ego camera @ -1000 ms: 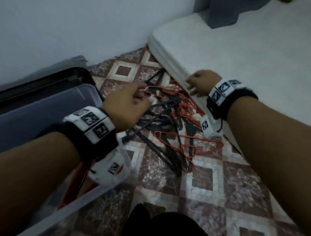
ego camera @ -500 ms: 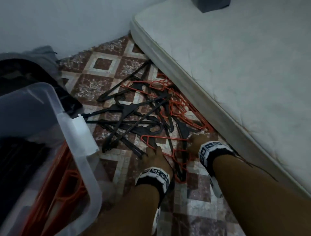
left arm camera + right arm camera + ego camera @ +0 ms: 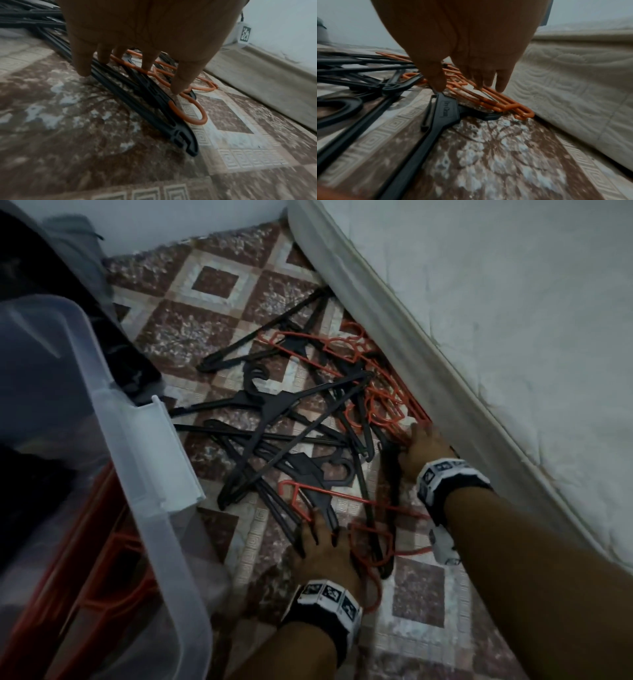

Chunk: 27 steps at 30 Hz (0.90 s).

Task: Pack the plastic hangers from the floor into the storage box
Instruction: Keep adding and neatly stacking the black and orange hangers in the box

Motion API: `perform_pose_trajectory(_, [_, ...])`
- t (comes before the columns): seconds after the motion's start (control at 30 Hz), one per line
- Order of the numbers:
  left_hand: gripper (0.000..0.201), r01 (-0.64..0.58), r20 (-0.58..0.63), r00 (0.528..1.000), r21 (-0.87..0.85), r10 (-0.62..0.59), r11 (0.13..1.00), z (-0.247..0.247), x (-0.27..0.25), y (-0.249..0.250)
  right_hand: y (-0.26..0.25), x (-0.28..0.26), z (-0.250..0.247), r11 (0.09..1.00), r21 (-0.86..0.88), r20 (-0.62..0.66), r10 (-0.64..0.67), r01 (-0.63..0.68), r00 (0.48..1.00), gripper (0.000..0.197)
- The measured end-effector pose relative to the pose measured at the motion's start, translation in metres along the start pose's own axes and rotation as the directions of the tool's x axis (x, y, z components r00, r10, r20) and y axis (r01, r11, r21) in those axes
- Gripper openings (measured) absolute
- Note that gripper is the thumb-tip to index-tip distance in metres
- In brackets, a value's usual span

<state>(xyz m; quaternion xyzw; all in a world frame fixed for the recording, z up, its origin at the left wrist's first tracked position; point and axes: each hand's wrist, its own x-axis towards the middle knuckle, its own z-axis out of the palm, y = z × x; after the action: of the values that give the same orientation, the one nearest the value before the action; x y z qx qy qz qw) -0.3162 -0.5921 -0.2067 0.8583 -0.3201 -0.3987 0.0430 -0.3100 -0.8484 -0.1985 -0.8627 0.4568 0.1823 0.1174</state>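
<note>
A tangled pile of black and orange plastic hangers [image 3: 291, 440] lies on the patterned floor between the clear storage box [image 3: 144, 474] and the mattress. My left hand [image 3: 322, 542] rests at the pile's near end. Its straight, spread fingers [image 3: 82, 67] press down on a black hanger [image 3: 154, 115] and an orange hanger [image 3: 193, 108]. My right hand [image 3: 424, 446] is beside the mattress edge. Its thumb [image 3: 436, 83] touches a black hanger [image 3: 447, 112] and its fingers lie on stacked orange hangers [image 3: 496, 102]. Neither hand has lifted anything. Several orange hangers [image 3: 102, 594] lie inside the box.
A white quilted mattress [image 3: 479, 337] runs along the right, with orange hangers tucked against its edge. A dark case or lid [image 3: 130, 364] lies behind the box, with grey cloth [image 3: 78, 241] by the wall. Bare patterned floor [image 3: 418, 594] shows near my arms.
Both hands dropped from above the pile's far end to its near end. Since half a second ago the right hand has slid farther along the mattress edge onto the orange hangers.
</note>
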Motion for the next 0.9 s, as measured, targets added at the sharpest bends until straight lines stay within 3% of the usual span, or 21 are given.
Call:
perform_pose_trajectory(0.1, [0.082,-0.019,0.031,0.999,-0.022,0.020,1.000,0.001,-0.004,-0.004,0.000,0.015,0.005,1.000,0.002,0.153,-0.023,0.023,0.988,0.078])
perform_pose_trajectory(0.23, [0.083,-0.045,0.034,0.998,-0.034,0.046,0.998,-0.002,-0.007,-0.002,0.010,-0.014,0.027,0.997,-0.049,0.094,-0.049,0.054,0.994,0.054])
perform_pose_trajectory(0.33, [0.082,-0.068,0.011,0.998,-0.015,0.068,0.998,0.005,-0.013,0.000,0.015,-0.046,0.046,0.999,0.001,0.114,-0.050,0.051,0.992,0.022])
perform_pose_trajectory(0.43, [0.082,-0.073,0.002,0.997,-0.067,0.073,0.995,0.007,-0.014,-0.003,0.024,-0.073,0.049,0.997,0.041,0.152,-0.070,0.065,0.986,0.021])
perform_pose_trajectory(0.5, [0.073,-0.062,-0.080,0.995,-0.126,0.052,0.990,0.004,-0.016,-0.004,0.029,-0.084,0.044,0.998,-0.008,0.104,-0.059,0.060,0.993,0.027])
perform_pose_trajectory(0.57, [0.063,-0.014,-0.267,0.963,-0.173,-0.033,0.985,0.000,-0.017,-0.006,0.030,-0.092,0.039,0.992,-0.117,-0.019,-0.051,0.048,0.999,0.031])
perform_pose_trajectory(0.63, [0.061,0.132,-0.334,0.907,-0.350,-0.256,0.927,-0.007,-0.014,-0.014,0.025,-0.103,0.039,0.986,-0.158,-0.027,-0.057,0.052,0.998,0.031])
perform_pose_trajectory(0.7, [0.071,0.288,-0.222,0.852,-0.558,-0.474,0.779,-0.012,-0.008,-0.024,0.015,-0.116,0.047,0.989,-0.112,0.106,-0.090,0.102,0.990,0.030])
perform_pose_trajectory(0.77, [0.076,0.376,-0.123,0.833,-0.590,-0.540,0.715,-0.013,-0.007,-0.026,0.003,-0.132,0.062,0.976,-0.102,0.249,-0.164,0.194,0.955,0.037])
perform_pose_trajectory(0.83, [0.063,0.393,-0.088,0.841,-0.578,-0.534,0.715,-0.012,-0.006,-0.021,-0.007,-0.141,0.076,0.964,-0.116,0.186,-0.216,0.240,0.959,0.052])
perform_pose_trajectory(0.9, [0.041,0.380,-0.023,0.859,-0.642,-0.512,0.666,-0.013,-0.005,-0.017,-0.018,-0.142,0.081,0.982,-0.029,0.053,-0.187,0.189,0.981,0.064])
